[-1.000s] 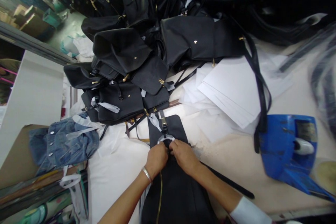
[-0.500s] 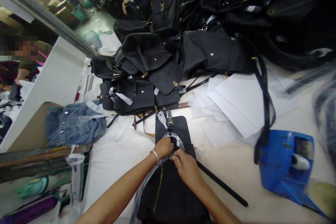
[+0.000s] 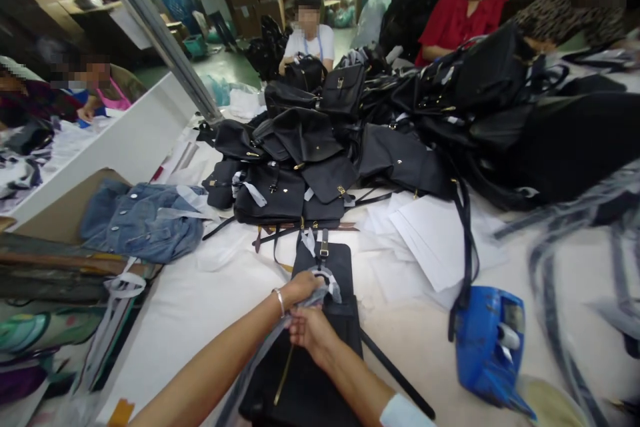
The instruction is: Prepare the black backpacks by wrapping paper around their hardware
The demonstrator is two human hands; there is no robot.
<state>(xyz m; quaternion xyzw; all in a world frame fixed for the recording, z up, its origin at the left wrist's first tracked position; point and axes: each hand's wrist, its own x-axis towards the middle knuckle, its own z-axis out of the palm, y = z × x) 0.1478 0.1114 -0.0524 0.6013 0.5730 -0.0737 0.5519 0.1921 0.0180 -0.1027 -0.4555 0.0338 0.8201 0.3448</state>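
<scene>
A black backpack (image 3: 307, 390) with a gold zipper lies in front of me on the white table. My left hand (image 3: 301, 289), with a bracelet at its wrist, is closed around the bag's top handle, which is wrapped in clear plastic film (image 3: 334, 288). Just below it, my right hand (image 3: 311, 330) is closed with bent fingers on a strip of the same film. This strip trails down to the left across the bag. A strap with a gold buckle (image 3: 324, 252) lies above the handle. My fingers hide part of the handle.
Several black bags (image 3: 270, 193) are piled across the far side. White paper sheets (image 3: 425, 240) and a blue tape dispenser (image 3: 480, 340) lie to the right. Denim (image 3: 150, 220) lies at left. A co-worker in white (image 3: 310, 43) sits beyond the pile; others are further off.
The view has tilted up, showing more of the room and people. My right hand has moved down and left from the handle, drawing the film strip with it. My left hand stays at the handle.
</scene>
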